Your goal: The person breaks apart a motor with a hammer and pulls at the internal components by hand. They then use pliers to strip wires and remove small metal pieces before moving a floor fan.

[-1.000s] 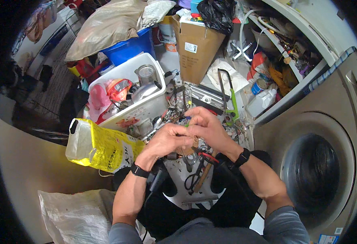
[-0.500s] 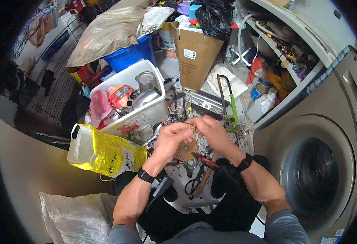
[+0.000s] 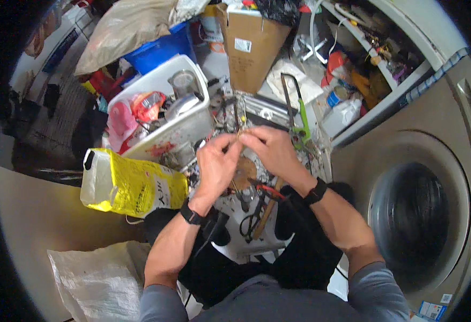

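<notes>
My left hand [image 3: 217,163] and my right hand [image 3: 272,153] meet in front of me, both pinched at the fingertips. Between them is a small gold-coloured piece [image 3: 240,134], mostly covered by the fingers; its exact kind does not show. Below the hands lies a round wooden board [image 3: 245,174] among scattered small parts. Nearer to my knees are a red-handled tool [image 3: 270,190], black-handled scissors [image 3: 249,223] and a wooden handle [image 3: 265,219]. Beyond my right hand rests a hacksaw with a green handle [image 3: 303,121].
A white bin [image 3: 171,129] of cans and bags stands at the far left, with a yellow bag [image 3: 149,185] in front. A tall cardboard box [image 3: 251,64] is at the back. On the right are a shelf [image 3: 377,110] and a front-loading washing machine [image 3: 353,177]. A pale sack [image 3: 98,271] lies near left.
Both hands have moved away from me and slightly left, still pinched together. The gold-coloured piece, seen as a small loop before, is now more hidden. The view has shifted a little.
</notes>
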A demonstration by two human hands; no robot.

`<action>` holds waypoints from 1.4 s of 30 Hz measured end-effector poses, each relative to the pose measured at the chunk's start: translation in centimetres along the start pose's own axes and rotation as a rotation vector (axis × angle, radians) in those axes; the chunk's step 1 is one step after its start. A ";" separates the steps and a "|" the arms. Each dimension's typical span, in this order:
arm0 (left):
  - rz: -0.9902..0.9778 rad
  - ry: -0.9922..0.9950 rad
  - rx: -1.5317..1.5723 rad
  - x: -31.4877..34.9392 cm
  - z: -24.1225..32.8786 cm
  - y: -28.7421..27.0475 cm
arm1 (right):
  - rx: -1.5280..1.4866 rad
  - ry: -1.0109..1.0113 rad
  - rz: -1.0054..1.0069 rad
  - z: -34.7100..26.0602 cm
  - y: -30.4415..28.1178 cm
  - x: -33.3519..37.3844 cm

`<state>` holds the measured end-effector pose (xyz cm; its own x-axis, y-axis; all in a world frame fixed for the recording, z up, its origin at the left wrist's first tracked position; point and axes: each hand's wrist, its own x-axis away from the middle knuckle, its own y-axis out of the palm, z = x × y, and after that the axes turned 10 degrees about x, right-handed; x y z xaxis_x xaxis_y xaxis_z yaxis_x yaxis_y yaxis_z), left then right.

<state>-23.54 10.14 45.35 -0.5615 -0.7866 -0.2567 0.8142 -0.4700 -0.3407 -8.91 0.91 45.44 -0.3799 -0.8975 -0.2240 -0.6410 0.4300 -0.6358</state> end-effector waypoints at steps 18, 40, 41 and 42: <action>0.033 0.128 0.137 1.3 2.3 0.4 | -0.652 0.178 0.068 -0.8 -1.3 0.9; -0.042 0.050 0.173 1.5 3.3 -1.0 | -0.690 0.130 0.029 -1.4 -1.6 1.2; -0.053 0.050 0.192 1.4 3.1 -1.0 | -0.690 0.130 0.023 -1.3 -1.6 1.2; -0.051 0.051 0.189 1.4 3.0 -1.0 | -0.692 0.127 0.022 -1.5 -1.6 1.2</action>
<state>-24.72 8.26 48.04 -0.6055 -0.7410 -0.2903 0.7951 -0.5793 -0.1797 -9.32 -0.74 47.27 -0.4460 -0.8874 -0.1164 -0.8932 0.4497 -0.0064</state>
